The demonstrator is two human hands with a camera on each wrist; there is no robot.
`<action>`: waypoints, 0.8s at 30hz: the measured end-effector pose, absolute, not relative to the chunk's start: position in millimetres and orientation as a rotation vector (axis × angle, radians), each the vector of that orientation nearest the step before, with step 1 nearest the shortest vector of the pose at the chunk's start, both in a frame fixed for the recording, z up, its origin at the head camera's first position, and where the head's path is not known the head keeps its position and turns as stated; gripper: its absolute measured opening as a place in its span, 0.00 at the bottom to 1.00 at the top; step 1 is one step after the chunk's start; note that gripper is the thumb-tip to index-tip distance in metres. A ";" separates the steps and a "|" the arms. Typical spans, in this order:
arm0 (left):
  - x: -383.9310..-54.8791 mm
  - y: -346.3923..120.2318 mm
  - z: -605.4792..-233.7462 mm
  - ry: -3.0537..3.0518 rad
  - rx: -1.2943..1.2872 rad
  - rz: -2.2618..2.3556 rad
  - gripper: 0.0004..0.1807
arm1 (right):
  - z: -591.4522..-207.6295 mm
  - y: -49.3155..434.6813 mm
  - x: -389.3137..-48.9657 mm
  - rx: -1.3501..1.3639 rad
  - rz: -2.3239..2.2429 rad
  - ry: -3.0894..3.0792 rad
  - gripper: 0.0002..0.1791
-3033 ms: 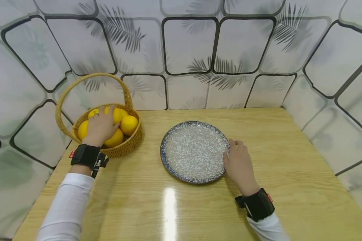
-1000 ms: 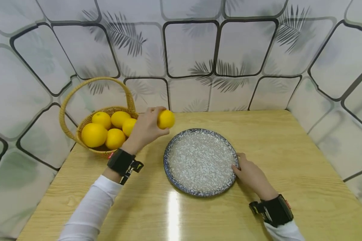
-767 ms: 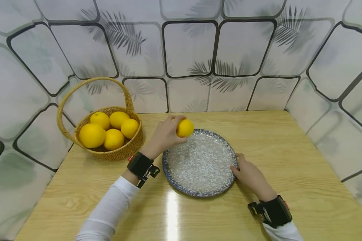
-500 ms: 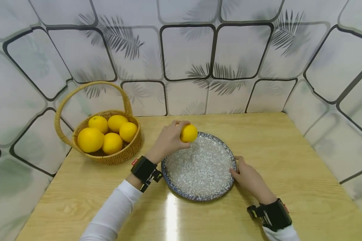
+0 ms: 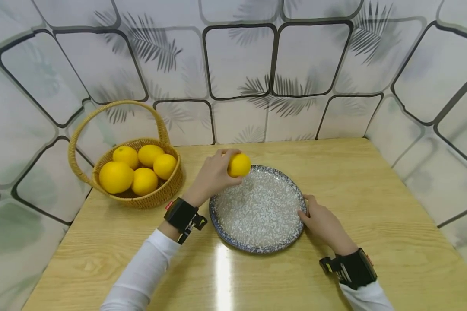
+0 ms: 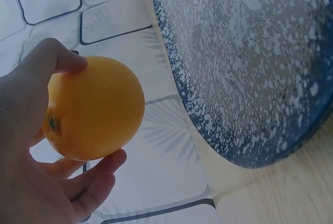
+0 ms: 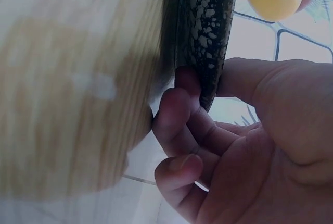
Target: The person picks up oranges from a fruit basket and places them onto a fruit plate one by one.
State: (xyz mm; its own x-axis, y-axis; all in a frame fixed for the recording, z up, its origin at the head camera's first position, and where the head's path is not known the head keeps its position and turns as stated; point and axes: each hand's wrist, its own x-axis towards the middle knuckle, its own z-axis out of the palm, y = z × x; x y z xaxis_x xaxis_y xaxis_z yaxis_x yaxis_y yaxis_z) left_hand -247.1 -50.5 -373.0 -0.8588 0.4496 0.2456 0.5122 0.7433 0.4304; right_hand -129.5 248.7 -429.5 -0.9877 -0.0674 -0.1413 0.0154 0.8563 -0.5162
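My left hand holds an orange above the far left rim of a round speckled plate. In the left wrist view the thumb and fingers grip the orange, its stem end facing the hand. My right hand pinches the plate's right rim. In the right wrist view its thumb lies on the upper face of the plate and fingertips curl beneath the edge. A wicker basket at the left, with a tall arched handle, contains several oranges.
All of this stands on a light wooden table, backed by a patterned wall covering with leaf prints. A bright reflection shows on the tabletop in front of the plate. Black camera straps circle both wrists.
My left hand has taken an orange out of the basket and moved it right, over the plate's edge, staying nearly still there lately. My right hand keeps hold of the rim.
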 end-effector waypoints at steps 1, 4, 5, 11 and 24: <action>-247.1 -50.4 -372.8 -2.815 -0.777 -0.753 0.41 | -429.3 248.9 -129.6 -0.038 -0.801 2.874 0.35; -247.5 -49.5 -372.5 -2.806 -0.781 -0.768 0.41 | -428.8 249.4 -130.0 -0.040 -0.800 2.877 0.34; -247.4 -49.3 -372.3 -2.804 -0.783 -0.777 0.40 | -428.7 249.5 -130.1 -0.042 -0.802 2.878 0.34; -247.0 -48.7 -369.7 -2.791 -0.784 -0.808 0.40 | -427.2 249.2 -131.6 -0.052 -0.799 2.888 0.35; -246.6 -42.4 -381.9 -2.820 -0.825 -0.817 0.40 | -430.9 248.4 -128.6 -0.045 -0.816 2.886 0.34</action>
State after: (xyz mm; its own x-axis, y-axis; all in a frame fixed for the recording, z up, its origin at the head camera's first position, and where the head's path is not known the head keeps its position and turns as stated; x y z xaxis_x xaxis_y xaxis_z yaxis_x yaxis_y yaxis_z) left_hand -246.6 -42.4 -381.9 -0.8496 0.4749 0.2294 0.5239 0.7105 0.4698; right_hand -128.6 248.4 -430.9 -0.9895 -0.0671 -0.1283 0.0101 0.8521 -0.5232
